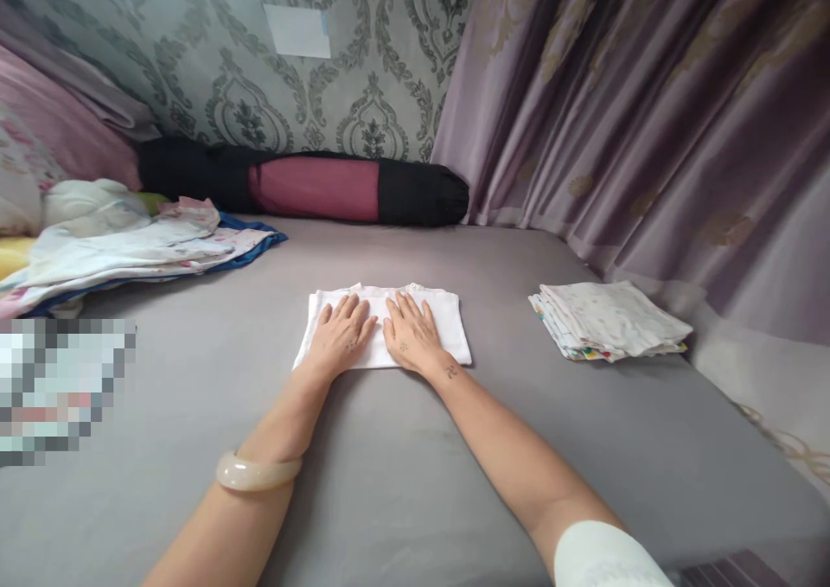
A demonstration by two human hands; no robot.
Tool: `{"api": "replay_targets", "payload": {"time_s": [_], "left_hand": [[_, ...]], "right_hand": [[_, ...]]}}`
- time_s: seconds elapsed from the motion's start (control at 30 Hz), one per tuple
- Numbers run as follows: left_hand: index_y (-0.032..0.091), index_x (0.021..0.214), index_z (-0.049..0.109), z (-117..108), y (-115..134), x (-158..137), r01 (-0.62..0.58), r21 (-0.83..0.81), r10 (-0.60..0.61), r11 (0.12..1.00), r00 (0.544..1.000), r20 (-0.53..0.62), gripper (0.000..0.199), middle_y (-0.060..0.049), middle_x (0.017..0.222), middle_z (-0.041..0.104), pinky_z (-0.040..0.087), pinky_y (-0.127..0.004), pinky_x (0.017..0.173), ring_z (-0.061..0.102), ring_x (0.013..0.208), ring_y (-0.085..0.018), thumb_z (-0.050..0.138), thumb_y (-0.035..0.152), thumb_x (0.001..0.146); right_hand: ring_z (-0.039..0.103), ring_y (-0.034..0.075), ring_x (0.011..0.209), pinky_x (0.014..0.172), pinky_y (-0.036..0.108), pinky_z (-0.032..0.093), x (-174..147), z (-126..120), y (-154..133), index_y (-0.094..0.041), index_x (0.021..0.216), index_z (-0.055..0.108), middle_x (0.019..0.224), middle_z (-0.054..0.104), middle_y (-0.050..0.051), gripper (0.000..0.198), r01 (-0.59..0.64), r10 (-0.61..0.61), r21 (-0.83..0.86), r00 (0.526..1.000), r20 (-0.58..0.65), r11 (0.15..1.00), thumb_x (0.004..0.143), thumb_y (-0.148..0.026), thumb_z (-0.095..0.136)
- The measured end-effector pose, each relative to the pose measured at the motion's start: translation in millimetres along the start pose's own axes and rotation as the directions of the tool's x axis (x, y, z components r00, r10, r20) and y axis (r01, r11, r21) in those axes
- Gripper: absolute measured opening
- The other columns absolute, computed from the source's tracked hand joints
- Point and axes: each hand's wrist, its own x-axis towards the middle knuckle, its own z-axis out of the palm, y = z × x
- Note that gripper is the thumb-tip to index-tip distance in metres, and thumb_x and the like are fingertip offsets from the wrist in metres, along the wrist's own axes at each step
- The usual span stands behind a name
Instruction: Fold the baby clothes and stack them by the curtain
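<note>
A white folded garment (447,328) lies as a flat rectangle on the grey bed sheet (389,449), in the middle of the head view. My left hand (342,332) rests palm down on its left half, fingers extended. On the right half lies my right hand (411,329), also flat with its fingers stretched away from me. The two thumbs point toward each other with a small gap between them. Part of the garment is hidden under both palms. A pale bangle (258,473) circles my left forearm.
To the right sits a stack of folded clothes (613,319). Loose clothes (149,241) are heaped at the left, above a pixelated patch. A black and maroon long bag (315,188) lies along the patterned wall, and a purple curtain (551,94) hangs on the right.
</note>
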Motion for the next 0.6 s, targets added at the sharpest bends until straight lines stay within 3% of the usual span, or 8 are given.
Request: {"api": "replay_targets", "payload": {"time_s": [0.3, 0.6], "left_hand": [[0.027, 0.123, 0.055, -3.2, -2.6, -2.1, -0.016, 0.034, 0.017, 0.999, 1.0, -0.013, 0.036, -0.015, 0.14, 0.051, 0.025, -0.058, 0.11, 0.041, 0.134, -0.034, 0.043, 0.042, 0.093], [0.023, 0.13, 0.051, -7.2, 0.9, -3.6, -0.008, 0.156, 0.001, 0.988, 0.999, 0.048, 0.043, -0.014, 0.143, 0.049, 0.028, -0.054, 0.111, 0.04, 0.136, -0.03, 0.035, 0.044, 0.096]], "right_hand": [[0.018, 0.025, 0.146, 0.118, 0.048, 0.006, -3.9, -9.1, 22.1, -0.011, 0.148, 0.035, 0.158, 0.027, 0.013, 0.055, -0.147, 0.148, 0.034, 0.988, -0.034, 0.989, 0.099, -0.033, 0.027], [0.019, 0.026, 0.146, 0.118, 0.049, 0.008, -3.4, -2.3, 24.2, -0.011, 0.147, 0.037, 0.158, 0.026, 0.014, 0.054, -0.138, 0.139, 0.028, 0.99, -0.033, 0.99, 0.099, -0.033, 0.03]]}}
